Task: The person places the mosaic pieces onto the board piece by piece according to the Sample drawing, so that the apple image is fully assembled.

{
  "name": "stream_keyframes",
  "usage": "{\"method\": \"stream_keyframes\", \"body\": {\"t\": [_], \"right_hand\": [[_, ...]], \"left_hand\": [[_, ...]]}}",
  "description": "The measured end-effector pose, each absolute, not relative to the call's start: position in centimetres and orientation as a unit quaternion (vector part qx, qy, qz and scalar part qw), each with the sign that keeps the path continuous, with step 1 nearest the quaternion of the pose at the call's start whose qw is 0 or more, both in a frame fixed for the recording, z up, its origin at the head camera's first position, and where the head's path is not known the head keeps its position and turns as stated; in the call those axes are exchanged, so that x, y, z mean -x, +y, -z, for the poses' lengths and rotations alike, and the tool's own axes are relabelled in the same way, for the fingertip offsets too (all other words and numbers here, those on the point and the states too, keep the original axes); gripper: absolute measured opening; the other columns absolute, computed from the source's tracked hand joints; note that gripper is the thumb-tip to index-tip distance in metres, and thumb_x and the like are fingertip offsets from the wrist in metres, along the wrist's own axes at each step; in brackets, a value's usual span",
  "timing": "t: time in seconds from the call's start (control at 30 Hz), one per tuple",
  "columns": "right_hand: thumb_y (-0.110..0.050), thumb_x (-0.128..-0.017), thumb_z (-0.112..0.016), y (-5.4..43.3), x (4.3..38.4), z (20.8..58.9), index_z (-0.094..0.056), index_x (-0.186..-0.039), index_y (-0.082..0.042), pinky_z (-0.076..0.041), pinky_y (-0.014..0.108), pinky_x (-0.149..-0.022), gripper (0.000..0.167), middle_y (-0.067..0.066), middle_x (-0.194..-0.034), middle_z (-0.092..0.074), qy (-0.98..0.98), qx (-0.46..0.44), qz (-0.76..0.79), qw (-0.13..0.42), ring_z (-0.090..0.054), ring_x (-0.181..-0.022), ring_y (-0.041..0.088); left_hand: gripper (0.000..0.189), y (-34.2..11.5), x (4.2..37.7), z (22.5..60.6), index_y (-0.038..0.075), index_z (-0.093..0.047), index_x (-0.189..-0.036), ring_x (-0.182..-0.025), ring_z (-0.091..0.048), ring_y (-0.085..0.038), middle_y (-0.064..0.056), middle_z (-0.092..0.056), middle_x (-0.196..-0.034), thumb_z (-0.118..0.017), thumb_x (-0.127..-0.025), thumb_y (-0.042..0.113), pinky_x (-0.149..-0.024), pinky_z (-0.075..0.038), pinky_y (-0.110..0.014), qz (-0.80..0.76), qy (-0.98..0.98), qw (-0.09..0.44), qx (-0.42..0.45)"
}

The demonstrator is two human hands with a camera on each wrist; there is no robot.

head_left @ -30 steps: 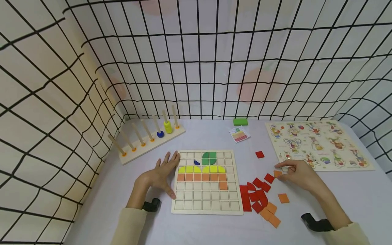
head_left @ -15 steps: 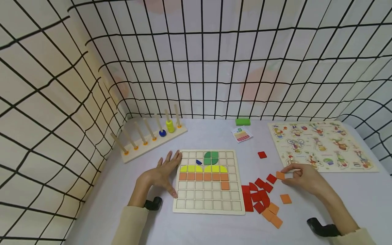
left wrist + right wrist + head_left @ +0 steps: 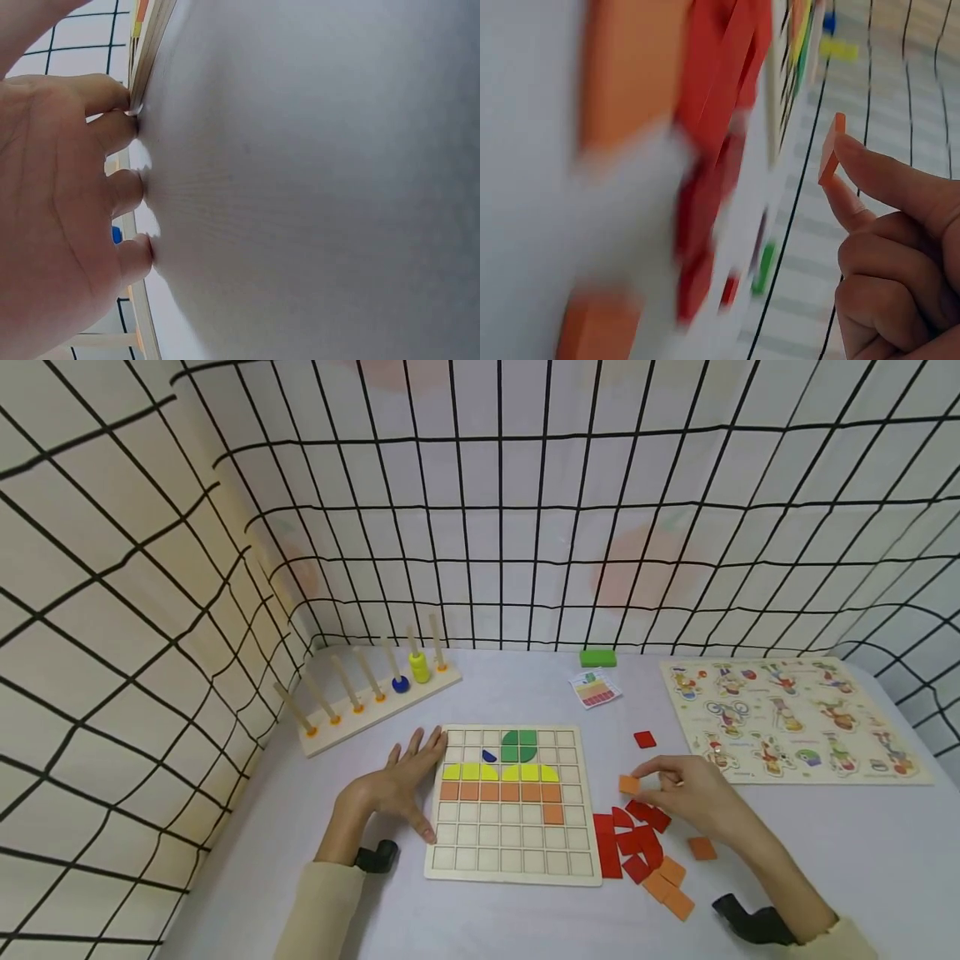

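Between thumb and index finger, my right hand (image 3: 693, 793) pinches an orange square tile (image 3: 629, 785), just right of the wooden grid board (image 3: 480, 860). In the right wrist view the tile (image 3: 832, 150) is held up on edge, clear of the table. My left hand (image 3: 397, 787) lies spread along the board's left edge, thumb and fingertips touching it or the table beside it. On the board are green quarter-round pieces (image 3: 519, 746), a small blue piece (image 3: 489, 756), a row of yellow pieces (image 3: 480, 772), and an orange row (image 3: 510, 792) with one orange tile (image 3: 552, 814) below its right end.
Red pieces (image 3: 607, 847) and orange tiles (image 3: 678, 905) lie loose right of the board. A lone red tile (image 3: 645, 740), a pattern card (image 3: 596, 688) and a green block (image 3: 597, 658) are farther back. A peg stand (image 3: 382, 710) stands back left, a picture puzzle board (image 3: 795, 718) back right.
My right hand has picked up the orange tile from beside the red pieces and carried it left toward the board. My left hand stays at the board's edge.
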State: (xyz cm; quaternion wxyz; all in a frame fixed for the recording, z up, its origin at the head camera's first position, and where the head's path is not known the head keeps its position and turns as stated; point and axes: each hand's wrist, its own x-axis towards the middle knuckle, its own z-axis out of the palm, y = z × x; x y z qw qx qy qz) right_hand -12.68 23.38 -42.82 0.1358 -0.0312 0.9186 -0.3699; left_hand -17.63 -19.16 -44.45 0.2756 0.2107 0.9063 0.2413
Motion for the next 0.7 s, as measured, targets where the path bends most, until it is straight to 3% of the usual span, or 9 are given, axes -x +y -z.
{"method": "stream_keyframes", "body": {"t": [0.1, 0.23, 0.3, 0.37, 0.47, 0.7], "right_hand": [[-0.024, -0.086, -0.084, 19.4, 12.7, 42.6, -0.076, -0.113, -0.007, -0.030, 0.021, -0.047, 0.033, -0.003, -0.061, -0.036, 0.904, 0.051, 0.392, 0.163, -0.037, -0.053, 0.011], [-0.019, -0.082, -0.087, 15.3, 12.7, 43.1, -0.078, -0.107, -0.009, -0.023, 0.020, -0.047, 0.028, -0.003, -0.059, -0.033, 0.890, 0.072, 0.414, 0.177, -0.032, -0.053, 0.012], [-0.017, -0.080, -0.089, 14.0, 12.7, 43.5, -0.078, -0.103, -0.009, -0.024, 0.020, -0.050, 0.027, -0.003, -0.063, -0.043, 0.891, 0.077, 0.413, 0.173, -0.037, -0.060, 0.013], [-0.016, -0.078, -0.090, 12.9, 12.8, 43.8, -0.078, -0.099, -0.010, -0.025, 0.022, -0.052, 0.025, 0.002, -0.067, -0.048, 0.897, 0.075, 0.402, 0.170, -0.041, -0.065, 0.016], [-0.015, -0.075, -0.093, 11.9, 12.8, 44.2, -0.077, -0.093, -0.012, -0.032, 0.024, -0.060, 0.024, 0.004, -0.085, -0.064, 0.908, 0.076, 0.379, 0.159, -0.049, -0.081, 0.018], [-0.010, -0.071, -0.094, 11.2, 13.0, 44.6, -0.077, -0.089, -0.014, -0.035, 0.029, -0.065, 0.024, 0.003, -0.090, -0.068, 0.917, 0.083, 0.363, 0.146, -0.051, -0.084, 0.019]], "left_hand": [[0.153, -19.3, 17.6, 44.4, 0.007, -0.001, -0.167, -0.160, 0.019, -0.039, -0.013, 0.010, -0.175, -0.102, -0.055, 0.034, -0.128, 0.010, -0.064, -0.242, 0.906, 0.275, -0.213], [0.153, -19.2, 17.6, 44.5, 0.007, -0.001, -0.167, -0.160, 0.019, -0.039, -0.014, 0.010, -0.175, -0.102, -0.056, 0.035, -0.128, 0.010, -0.064, -0.241, 0.906, 0.274, -0.215], [0.153, -19.2, 17.7, 44.5, 0.008, -0.001, -0.167, -0.160, 0.019, -0.039, -0.013, 0.010, -0.175, -0.102, -0.055, 0.035, -0.128, 0.010, -0.064, -0.242, 0.906, 0.274, -0.214], [0.153, -19.1, 17.6, 44.5, 0.008, -0.001, -0.167, -0.160, 0.019, -0.039, -0.013, 0.010, -0.175, -0.102, -0.055, 0.035, -0.128, 0.010, -0.064, -0.244, 0.905, 0.274, -0.213], [0.153, -19.1, 17.6, 44.5, 0.008, -0.001, -0.167, -0.160, 0.019, -0.038, -0.013, 0.010, -0.175, -0.102, -0.055, 0.034, -0.129, 0.011, -0.063, -0.245, 0.905, 0.276, -0.211], [0.153, -19.1, 17.7, 44.4, 0.008, -0.002, -0.167, -0.160, 0.018, -0.038, -0.013, 0.009, -0.175, -0.103, -0.055, 0.033, -0.129, 0.010, -0.063, -0.242, 0.906, 0.277, -0.208]]}}
